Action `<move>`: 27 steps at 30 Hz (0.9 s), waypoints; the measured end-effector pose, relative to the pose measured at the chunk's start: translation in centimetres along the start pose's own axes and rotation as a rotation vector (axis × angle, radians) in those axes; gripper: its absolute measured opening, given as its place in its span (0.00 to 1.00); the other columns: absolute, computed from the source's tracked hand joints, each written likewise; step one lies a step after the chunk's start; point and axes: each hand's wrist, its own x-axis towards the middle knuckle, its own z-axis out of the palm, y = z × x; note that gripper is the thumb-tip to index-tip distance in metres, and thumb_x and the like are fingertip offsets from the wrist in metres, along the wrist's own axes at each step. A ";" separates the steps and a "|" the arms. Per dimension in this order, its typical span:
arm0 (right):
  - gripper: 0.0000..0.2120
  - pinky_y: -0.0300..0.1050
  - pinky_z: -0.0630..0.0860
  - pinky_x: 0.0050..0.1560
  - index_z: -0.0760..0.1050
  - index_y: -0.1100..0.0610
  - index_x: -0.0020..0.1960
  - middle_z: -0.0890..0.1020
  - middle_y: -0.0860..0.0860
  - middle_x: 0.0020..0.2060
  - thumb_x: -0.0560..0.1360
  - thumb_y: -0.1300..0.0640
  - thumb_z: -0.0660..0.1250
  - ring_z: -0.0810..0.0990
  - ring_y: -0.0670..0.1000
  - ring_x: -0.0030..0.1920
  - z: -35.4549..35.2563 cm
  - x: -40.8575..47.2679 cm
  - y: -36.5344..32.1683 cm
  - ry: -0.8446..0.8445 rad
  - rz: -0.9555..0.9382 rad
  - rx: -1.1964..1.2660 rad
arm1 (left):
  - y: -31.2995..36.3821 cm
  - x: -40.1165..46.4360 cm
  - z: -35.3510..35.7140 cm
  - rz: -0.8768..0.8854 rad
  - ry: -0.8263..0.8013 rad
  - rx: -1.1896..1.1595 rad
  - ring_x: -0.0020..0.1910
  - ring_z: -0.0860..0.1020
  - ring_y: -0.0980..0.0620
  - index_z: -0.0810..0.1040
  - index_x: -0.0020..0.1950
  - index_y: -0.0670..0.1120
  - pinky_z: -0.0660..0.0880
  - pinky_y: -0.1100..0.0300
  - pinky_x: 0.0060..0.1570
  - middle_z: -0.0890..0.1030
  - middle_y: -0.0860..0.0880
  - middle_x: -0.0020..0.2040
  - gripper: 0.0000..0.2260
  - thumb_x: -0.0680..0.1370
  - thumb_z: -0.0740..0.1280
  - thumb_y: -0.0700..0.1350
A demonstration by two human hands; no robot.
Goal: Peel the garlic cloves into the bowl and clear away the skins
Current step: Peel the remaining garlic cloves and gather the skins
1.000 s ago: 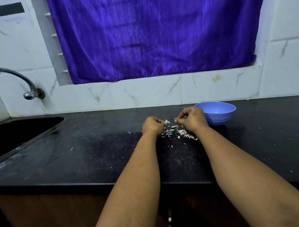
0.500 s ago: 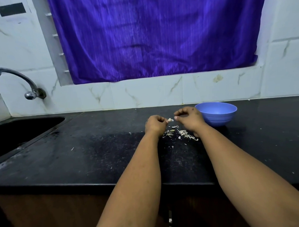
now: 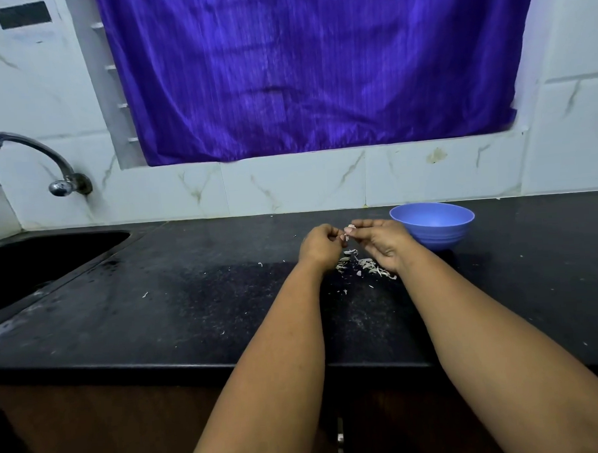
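Pinching a small pale garlic clove (image 3: 348, 233) between them, the left hand (image 3: 320, 246) and right hand (image 3: 380, 240) meet above the black speckled stone counter (image 3: 191, 299), fingers curled tight round it. Papery white garlic skins (image 3: 362, 267) lie scattered just beneath. The round blue plastic bowl (image 3: 433, 224) stands just beside the right hand.

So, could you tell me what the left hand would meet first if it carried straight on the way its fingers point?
Probably the right hand, just past the small garlic clove both pinch; depth is unclear.
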 end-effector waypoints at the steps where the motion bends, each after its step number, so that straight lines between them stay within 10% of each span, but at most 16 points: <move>1: 0.07 0.33 0.79 0.36 0.76 0.65 0.43 0.83 0.53 0.28 0.71 0.75 0.68 0.83 0.46 0.30 0.0 -0.1 0.0 0.002 0.011 -0.006 | 0.1 -0.1 0.1 0.001 -0.004 0.019 0.39 0.73 0.51 0.77 0.44 0.47 0.71 0.58 0.42 0.83 0.46 0.47 0.05 0.79 0.64 0.43; 22: 0.06 0.36 0.78 0.43 0.74 0.58 0.43 0.82 0.51 0.41 0.78 0.66 0.63 0.80 0.45 0.39 0.8 0.0 0.0 -0.044 -0.190 0.004 | 2.2 -1.4 -0.6 -0.366 -0.098 -0.619 0.30 0.69 0.57 0.76 0.39 0.47 0.66 0.69 0.23 0.78 0.54 0.32 0.11 0.79 0.61 0.37; 27: 0.08 0.33 0.77 0.42 0.74 0.56 0.43 0.79 0.51 0.38 0.79 0.65 0.63 0.78 0.46 0.40 -0.1 0.9 0.1 0.081 -0.294 -0.298 | 0.7 -0.9 -0.6 -0.189 0.147 0.047 0.47 0.78 0.51 0.78 0.39 0.52 0.72 0.61 0.45 0.82 0.51 0.45 0.06 0.77 0.66 0.45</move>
